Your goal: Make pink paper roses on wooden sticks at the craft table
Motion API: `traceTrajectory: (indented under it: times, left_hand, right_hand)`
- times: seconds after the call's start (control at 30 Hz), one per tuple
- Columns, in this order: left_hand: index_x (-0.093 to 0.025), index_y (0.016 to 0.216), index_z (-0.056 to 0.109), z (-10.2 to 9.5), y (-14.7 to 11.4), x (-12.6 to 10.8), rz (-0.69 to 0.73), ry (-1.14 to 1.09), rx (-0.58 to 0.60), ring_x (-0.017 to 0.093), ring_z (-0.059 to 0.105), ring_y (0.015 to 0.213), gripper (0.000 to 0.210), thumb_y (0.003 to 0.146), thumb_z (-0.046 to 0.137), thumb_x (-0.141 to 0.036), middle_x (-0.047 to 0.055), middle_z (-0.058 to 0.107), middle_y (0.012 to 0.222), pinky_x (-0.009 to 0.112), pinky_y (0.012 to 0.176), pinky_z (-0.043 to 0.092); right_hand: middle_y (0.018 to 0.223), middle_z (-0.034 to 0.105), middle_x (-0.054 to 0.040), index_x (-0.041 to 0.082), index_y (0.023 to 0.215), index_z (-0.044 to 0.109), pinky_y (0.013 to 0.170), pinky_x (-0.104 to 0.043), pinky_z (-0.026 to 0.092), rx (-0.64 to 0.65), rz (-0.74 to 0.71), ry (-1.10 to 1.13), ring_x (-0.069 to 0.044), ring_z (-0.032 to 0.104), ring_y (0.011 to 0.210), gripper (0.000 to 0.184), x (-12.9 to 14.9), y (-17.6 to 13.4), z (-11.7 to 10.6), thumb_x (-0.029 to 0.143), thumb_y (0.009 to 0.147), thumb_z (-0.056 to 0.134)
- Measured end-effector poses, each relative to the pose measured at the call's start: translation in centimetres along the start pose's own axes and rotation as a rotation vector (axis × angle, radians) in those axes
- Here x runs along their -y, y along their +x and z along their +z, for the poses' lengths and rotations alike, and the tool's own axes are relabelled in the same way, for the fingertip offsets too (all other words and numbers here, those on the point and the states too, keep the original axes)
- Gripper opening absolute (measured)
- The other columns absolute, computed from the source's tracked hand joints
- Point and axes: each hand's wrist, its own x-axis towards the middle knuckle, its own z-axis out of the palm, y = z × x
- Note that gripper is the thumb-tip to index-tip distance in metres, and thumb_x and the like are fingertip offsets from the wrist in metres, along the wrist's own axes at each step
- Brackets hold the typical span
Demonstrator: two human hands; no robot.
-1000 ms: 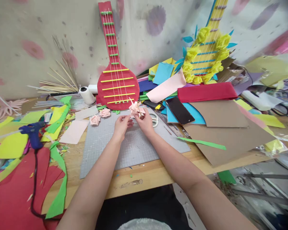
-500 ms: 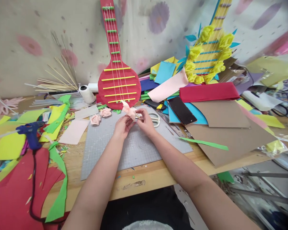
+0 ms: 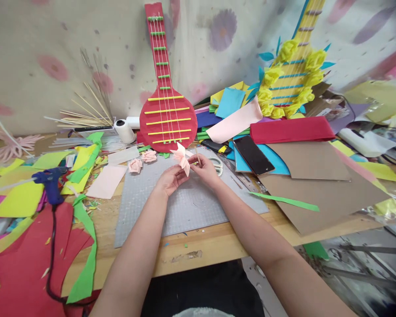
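Observation:
A pale pink paper flower (image 3: 181,156) with pointed, curled petals is pinched by my left hand (image 3: 172,179) above the grey cutting mat (image 3: 194,204). My right hand (image 3: 205,171) is closed at the flower's right side, and a thin wooden stick (image 3: 197,156) pokes up from its fingers. Its fingertips meet or nearly meet the petals; I cannot tell which. Two finished-looking pink paper roses (image 3: 135,166) lie on the mat's far left corner. Behind my right hand, white-handled scissors (image 3: 218,165) rest on the mat, partly hidden.
A red paper lute (image 3: 168,119) leans at the back; a yellow one (image 3: 288,81) with flowers stands right. A blue glue gun (image 3: 53,182) with its cord is at left among paper scraps. To the right lie a black phone (image 3: 253,154), a utility knife (image 3: 216,146) and brown cardboard (image 3: 326,198).
The flower has turned in my left hand and its petals now spread toward me. My right hand has shifted slightly right, and the stick stands more upright. The whole view has moved a little.

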Motion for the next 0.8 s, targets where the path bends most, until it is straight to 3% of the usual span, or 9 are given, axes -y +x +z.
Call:
traceTrajectory:
  times: [0.17, 0.43, 0.67, 0.8]
  left_hand:
    - [-0.011, 0.074, 0.063, 0.3, -0.2, 0.1, 0.066, 0.09, 0.066, 0.009, 0.057, 0.056, 0.011, 0.068, 0.055, -0.006, 0.002, 0.063, 0.066, 0.021, 0.054, 0.051]
    - [-0.011, 0.075, 0.063, 0.6, -0.3, 0.4, 0.098, 0.105, 0.063, 0.008, 0.056, 0.055, 0.012, 0.068, 0.055, -0.009, 0.001, 0.063, 0.067, 0.022, 0.053, 0.05]
    - [-0.013, 0.078, 0.063, 0.7, -0.3, 0.3, 0.095, 0.054, 0.026, 0.01, 0.059, 0.061, 0.011, 0.071, 0.054, -0.012, 0.004, 0.065, 0.072, 0.022, 0.057, 0.051]
    - [-0.014, 0.081, 0.062, 0.6, -0.4, 0.1, 0.05, -0.005, 0.007, 0.01, 0.06, 0.064, 0.01, 0.074, 0.056, -0.014, 0.005, 0.066, 0.075, 0.024, 0.064, 0.052]
  right_hand:
    - [0.079, 0.058, -0.001, 0.02, 0.078, 0.053, 0.061, -0.026, 0.041, -0.09, -0.019, 0.025, -0.014, 0.054, 0.074, 0.016, -0.6, 0.3, -0.1, 0.029, 0.066, 0.058]
    - [0.079, 0.057, -0.0013, 0.021, 0.079, 0.051, 0.073, -0.032, 0.045, -0.174, -0.006, 0.087, -0.016, 0.056, 0.077, 0.016, -1.2, 0.5, 0.3, 0.027, 0.065, 0.058]
    - [0.082, 0.059, -0.0017, 0.021, 0.081, 0.05, 0.073, -0.031, 0.043, -0.121, -0.028, 0.053, -0.016, 0.056, 0.08, 0.016, -1.0, 0.3, 0.3, 0.029, 0.068, 0.057]
    - [0.083, 0.062, -0.0015, 0.022, 0.085, 0.051, 0.065, -0.028, 0.041, -0.081, -0.011, -0.011, -0.016, 0.055, 0.077, 0.018, -0.7, 0.1, 0.3, 0.028, 0.069, 0.056]
